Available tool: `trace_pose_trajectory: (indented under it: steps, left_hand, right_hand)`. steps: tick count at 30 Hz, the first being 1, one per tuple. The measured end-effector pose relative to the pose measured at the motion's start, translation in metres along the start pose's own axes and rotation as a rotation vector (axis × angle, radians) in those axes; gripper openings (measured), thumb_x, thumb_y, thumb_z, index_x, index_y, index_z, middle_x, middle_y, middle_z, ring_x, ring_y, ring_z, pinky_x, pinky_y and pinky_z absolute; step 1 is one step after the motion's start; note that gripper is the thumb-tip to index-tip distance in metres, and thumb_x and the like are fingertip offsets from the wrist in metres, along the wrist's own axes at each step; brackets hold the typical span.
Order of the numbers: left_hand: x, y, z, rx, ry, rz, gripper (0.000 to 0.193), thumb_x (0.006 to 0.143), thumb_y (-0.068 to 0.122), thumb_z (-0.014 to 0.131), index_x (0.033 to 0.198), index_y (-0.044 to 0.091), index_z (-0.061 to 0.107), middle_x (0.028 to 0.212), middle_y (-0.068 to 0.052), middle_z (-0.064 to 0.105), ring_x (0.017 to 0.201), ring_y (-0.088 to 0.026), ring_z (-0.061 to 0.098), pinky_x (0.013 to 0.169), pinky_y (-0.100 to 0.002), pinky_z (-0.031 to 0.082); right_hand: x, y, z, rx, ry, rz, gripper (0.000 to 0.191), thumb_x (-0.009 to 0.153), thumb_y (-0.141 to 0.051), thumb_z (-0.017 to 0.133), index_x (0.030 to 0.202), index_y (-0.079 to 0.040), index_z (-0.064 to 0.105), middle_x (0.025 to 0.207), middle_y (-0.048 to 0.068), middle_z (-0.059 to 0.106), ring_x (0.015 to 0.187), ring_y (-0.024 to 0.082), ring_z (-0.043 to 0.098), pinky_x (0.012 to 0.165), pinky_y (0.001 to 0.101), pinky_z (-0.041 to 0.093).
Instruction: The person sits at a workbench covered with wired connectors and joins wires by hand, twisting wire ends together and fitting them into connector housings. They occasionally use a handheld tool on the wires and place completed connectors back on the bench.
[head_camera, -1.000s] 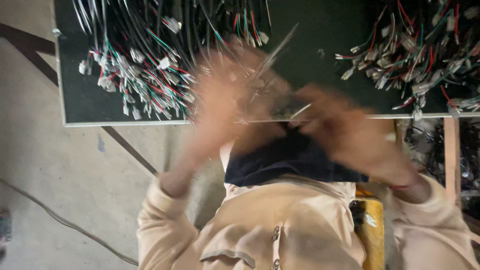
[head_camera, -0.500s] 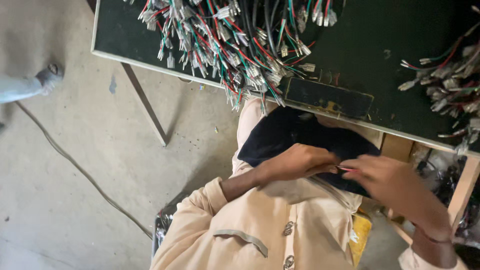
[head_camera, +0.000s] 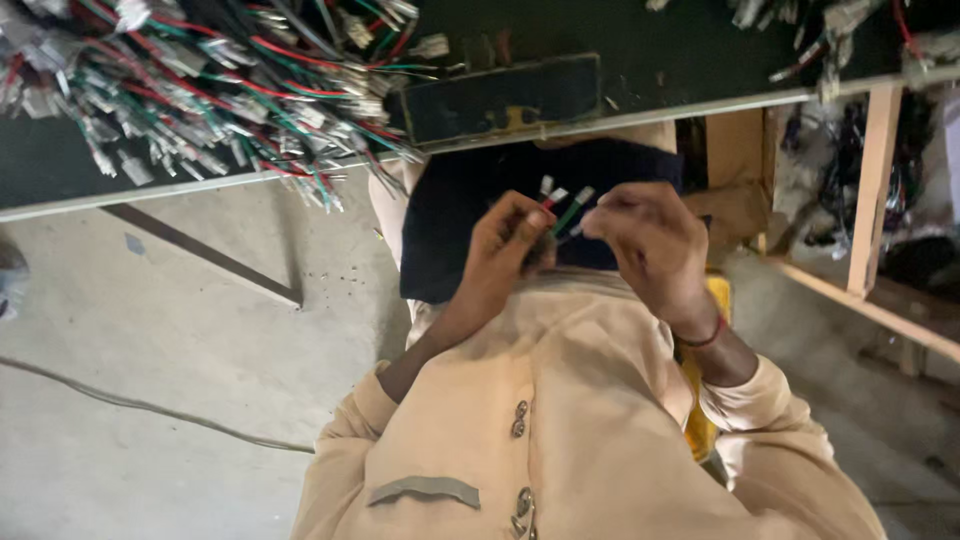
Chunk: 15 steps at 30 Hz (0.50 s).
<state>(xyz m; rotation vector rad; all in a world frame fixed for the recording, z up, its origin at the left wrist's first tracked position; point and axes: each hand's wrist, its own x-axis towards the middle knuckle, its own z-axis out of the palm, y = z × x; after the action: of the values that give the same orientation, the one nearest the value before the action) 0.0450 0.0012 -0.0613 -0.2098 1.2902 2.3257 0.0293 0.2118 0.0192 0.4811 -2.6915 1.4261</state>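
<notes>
My left hand (head_camera: 497, 262) pinches the thin red and green wires with pale plastic end plugs (head_camera: 563, 207); my right hand (head_camera: 650, 243) fingertips close on their tips, just below the dark green table edge (head_camera: 200, 180).

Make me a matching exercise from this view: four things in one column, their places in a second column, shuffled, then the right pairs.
Things:
1. left hand
2. wire pile
3. dark cloth
4. wooden frame

Places:
A. heaped on the dark tabletop, upper left
B. on the lap, under both hands
C. pinching short wires with metal ends, beside the right hand
D. below the table edge, far right

Pairs: 1-C, 2-A, 3-B, 4-D
</notes>
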Motion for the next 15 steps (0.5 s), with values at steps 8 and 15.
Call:
trace_pose_trajectory:
  steps: [8, 15]
  left_hand:
    - [-0.007, 0.006, 0.015, 0.172, 0.083, -0.036, 0.011, 0.107, 0.016, 0.059, 0.107, 0.005, 0.059, 0.075, -0.001, 0.059, 0.062, -0.005, 0.049, 0.053, -0.023, 0.038]
    - [-0.017, 0.003, 0.018, 0.233, 0.274, -0.006, 0.009, 0.104, 0.015, 0.057, 0.105, 0.007, 0.062, 0.081, 0.003, 0.058, 0.069, -0.004, 0.051, 0.058, -0.021, 0.043]
  right_hand:
    - [-0.002, 0.013, 0.036, 0.769, -0.056, 0.535, 0.016, 0.109, -0.01, 0.064, 0.122, -0.001, 0.068, 0.1, 0.005, 0.067, 0.082, 0.007, 0.058, 0.07, 0.0228, 0.049]
    - [-0.012, 0.009, 0.055, 0.035, 0.128, 0.044, 0.027, 0.103, -0.015, 0.071, 0.129, -0.009, 0.067, 0.109, 0.008, 0.073, 0.098, 0.02, 0.073, 0.082, 0.0348, 0.062]
